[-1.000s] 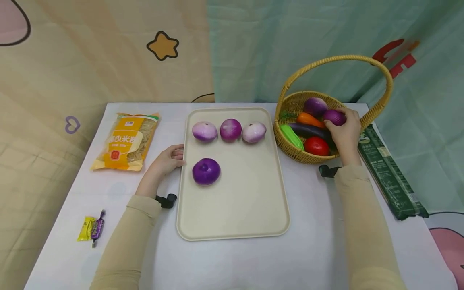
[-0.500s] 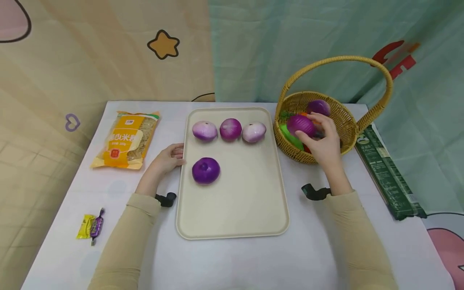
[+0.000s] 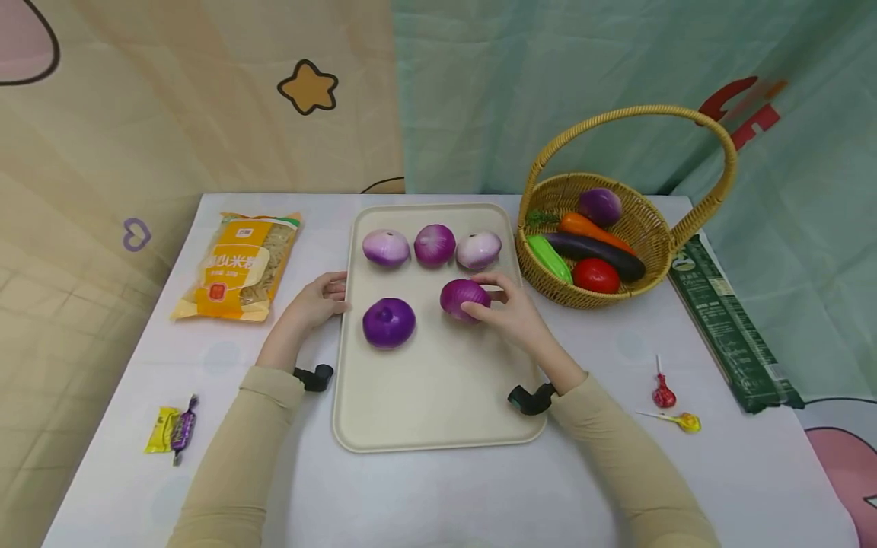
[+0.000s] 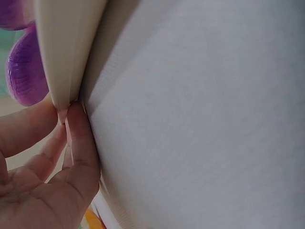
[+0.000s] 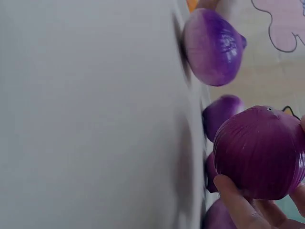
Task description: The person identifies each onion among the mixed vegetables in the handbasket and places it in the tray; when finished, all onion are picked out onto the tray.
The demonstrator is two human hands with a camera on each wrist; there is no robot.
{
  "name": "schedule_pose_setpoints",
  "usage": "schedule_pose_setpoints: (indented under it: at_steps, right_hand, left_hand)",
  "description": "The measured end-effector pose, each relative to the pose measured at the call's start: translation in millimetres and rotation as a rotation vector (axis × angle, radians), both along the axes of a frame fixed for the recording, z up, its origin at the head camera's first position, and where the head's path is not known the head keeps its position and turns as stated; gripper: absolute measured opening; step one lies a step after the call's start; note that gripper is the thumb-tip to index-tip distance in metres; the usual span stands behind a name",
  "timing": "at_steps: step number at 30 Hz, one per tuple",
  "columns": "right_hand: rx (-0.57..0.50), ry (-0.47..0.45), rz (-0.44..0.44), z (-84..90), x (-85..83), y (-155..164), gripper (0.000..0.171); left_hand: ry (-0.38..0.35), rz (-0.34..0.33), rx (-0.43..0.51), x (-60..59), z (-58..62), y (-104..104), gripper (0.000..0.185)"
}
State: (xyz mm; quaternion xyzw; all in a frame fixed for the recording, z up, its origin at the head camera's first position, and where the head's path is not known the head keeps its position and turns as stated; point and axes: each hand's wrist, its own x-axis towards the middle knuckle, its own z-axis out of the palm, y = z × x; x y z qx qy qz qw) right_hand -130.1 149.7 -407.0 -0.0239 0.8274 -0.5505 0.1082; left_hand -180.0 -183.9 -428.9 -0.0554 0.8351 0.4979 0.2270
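My right hand [image 3: 517,316] has its fingers and thumb curled round a purple onion [image 3: 464,298], holding it just over or on the cream tray [image 3: 479,396]; I cannot tell whether it touches the surface yet. It sits in the tray's middle band, to the right of a darker purple onion [image 3: 389,323] and just in front of a row of three paler onions [image 3: 433,246] along the far edge.

My left hand [image 3: 317,302] rests at the tray's left rim. In the left wrist view the fingertips [image 4: 76,129] press against that edge, fairly straight, gripping nothing.

I judge the onion light and hollow, a rigid plastic shell with a ridged skin. It should not crush, but being round it may roll once let go. A hold across its widest part, thumb on one side and fingers on the other, looks the safest.

The wicker basket [image 3: 644,221], right of the tray, holds one more purple onion [image 3: 599,205], a carrot [image 3: 584,227], an aubergine [image 3: 594,252], a green vegetable [image 3: 551,259] and a tomato [image 3: 595,275]. The tray holds the five onions only.
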Motion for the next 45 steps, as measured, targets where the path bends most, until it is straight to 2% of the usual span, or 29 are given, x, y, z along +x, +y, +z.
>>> schedule_pose_setpoints:
  at_steps: [6, 11, 14, 20, 28, 33, 35, 38, 41, 45]
  right_hand:
    - [0.120, -0.036, 0.033, -13.4, 2.5, -20, 0.057]
    - [0.117, -0.067, 0.108, -17.0, 0.6, -26, 0.060]
    - [0.158, -0.062, 0.140, -17.7, 0.5, -26, 0.064]
    - [0.249, -0.037, 0.157, -13.8, 2.0, -26, 0.071]
    - [0.299, -0.034, 0.164, -8.0, -2.5, -18, 0.079]
    - [0.290, -0.017, 0.160, 5.8, -7.3, -3, 0.080]
    - [0.277, 0.014, 0.141, 15.7, -10.4, 8, 0.075]
    - [0.256, 0.077, 0.067, 30.7, -18.3, 29, 0.065]
    - [0.226, 0.131, -0.047, 43.6, -29.7, 54, 0.059]
    - [0.220, 0.159, -0.202, 57.6, -45.9, 84, 0.061]
  left_hand:
    - [0.003, -0.008, -0.001, -0.7, 0.6, 0, 0.066]
    - [0.009, -0.018, -0.007, -0.7, 1.7, 0, 0.066]
    - [0.009, -0.020, -0.008, -0.4, 2.1, 1, 0.066]
    - [0.006, -0.016, -0.005, -0.4, 3.0, 1, 0.066]
    - [-0.007, -0.018, -0.009, -1.0, 3.5, 1, 0.066]
    - [-0.012, -0.019, 0.003, -1.5, 2.7, 0, 0.066]
    - [-0.012, -0.020, 0.004, -1.5, 2.3, 0, 0.066]
    - [-0.011, -0.021, 0.000, -1.6, 2.0, 0, 0.066]
    - [-0.007, -0.023, -0.004, -2.1, 1.4, 0, 0.066]
    - [-0.007, -0.026, -0.008, -2.0, 0.2, 0, 0.066]
